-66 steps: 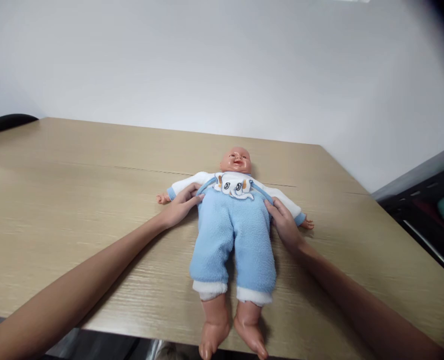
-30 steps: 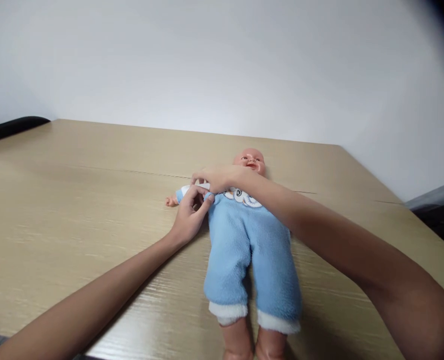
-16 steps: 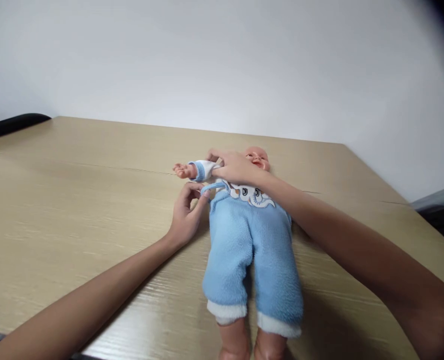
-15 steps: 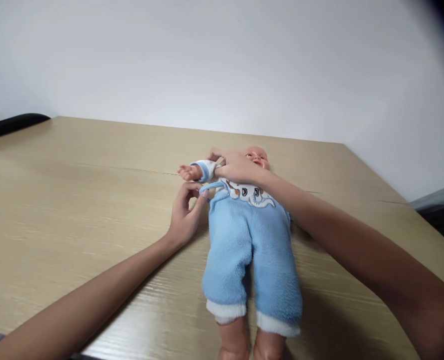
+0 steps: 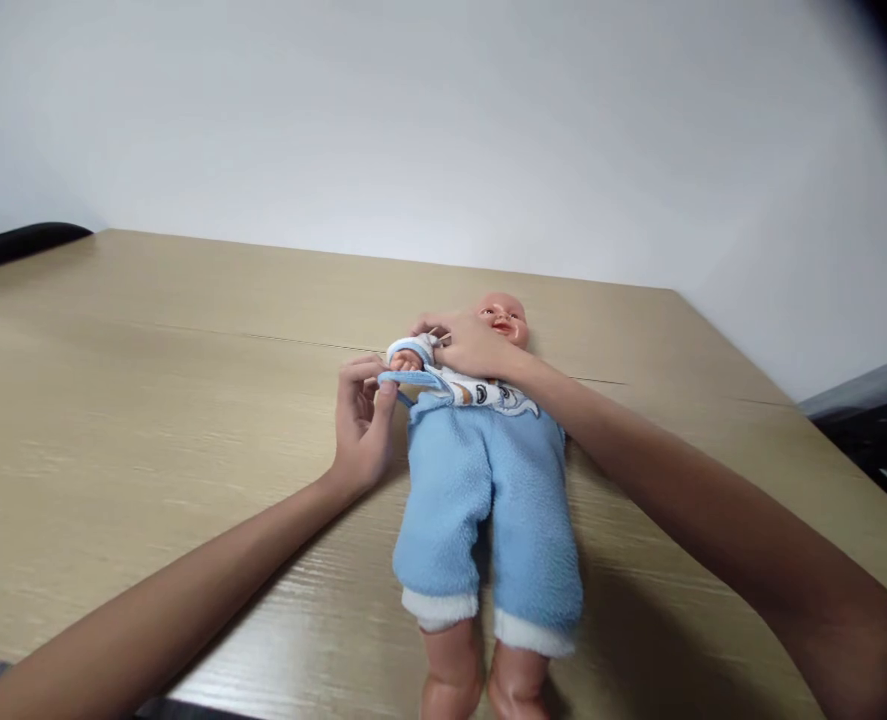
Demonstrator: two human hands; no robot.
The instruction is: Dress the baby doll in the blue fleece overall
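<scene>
A doll in blue fleece overalls lay on its back on the tabletop, its bare feet over the near edge. The left hand pinched the overalls' blue strap beside the doll's chest, while the right hand, reaching across, gripped the doll's white-sleeved arm.

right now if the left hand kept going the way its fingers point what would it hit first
Probably the doll's sleeved arm: the left hand points up and away, pinching the blue strap just below that arm. Depth is hard to judge.
</scene>
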